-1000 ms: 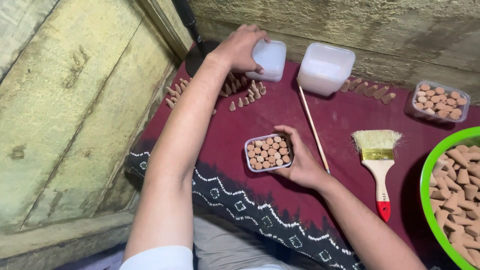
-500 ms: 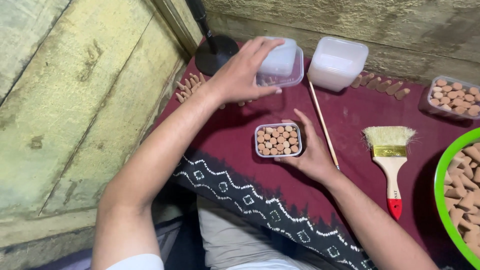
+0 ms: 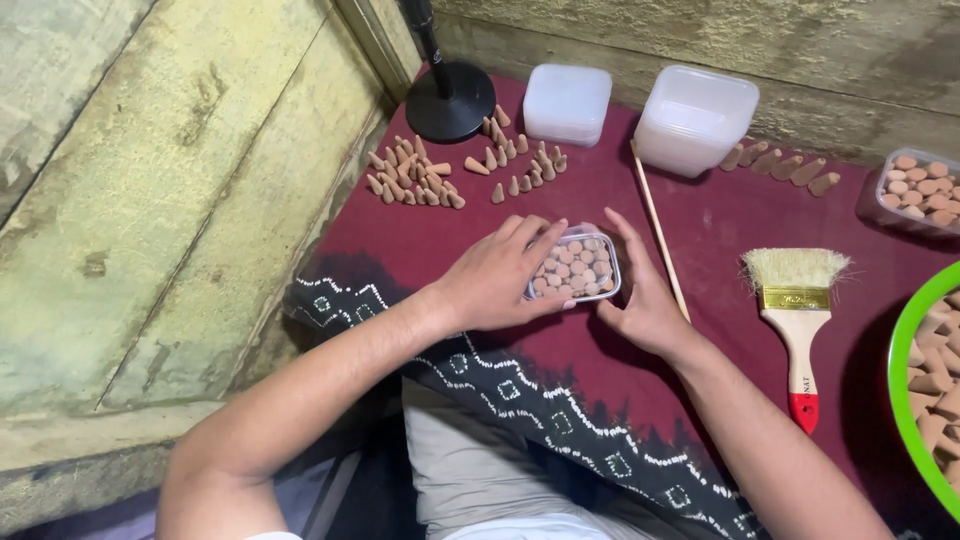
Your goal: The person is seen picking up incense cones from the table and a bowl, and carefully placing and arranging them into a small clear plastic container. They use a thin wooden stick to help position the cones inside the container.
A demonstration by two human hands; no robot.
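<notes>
A small clear plastic container (image 3: 582, 268) packed with brown incense cones sits on the maroon cloth (image 3: 470, 235) in the middle. A clear lid appears to lie over it. My left hand (image 3: 497, 282) covers its left side, with the fingers pressing on the lid's top. From the right, my right hand (image 3: 645, 300) grips the container's side, thumb near the front corner and fingers along the far edge.
At the back are a stack of clear lids (image 3: 567, 103), a stack of empty containers (image 3: 695, 120), a black stand base (image 3: 450, 100) and loose cones (image 3: 420, 175). To the right lie a thin stick (image 3: 658, 230), a paintbrush (image 3: 797, 320), a filled container (image 3: 920, 190) and a green bowl (image 3: 905, 400) of cones.
My left hand took a lid off the back stack and brought it down onto the small container. My right hand stayed on the container.
</notes>
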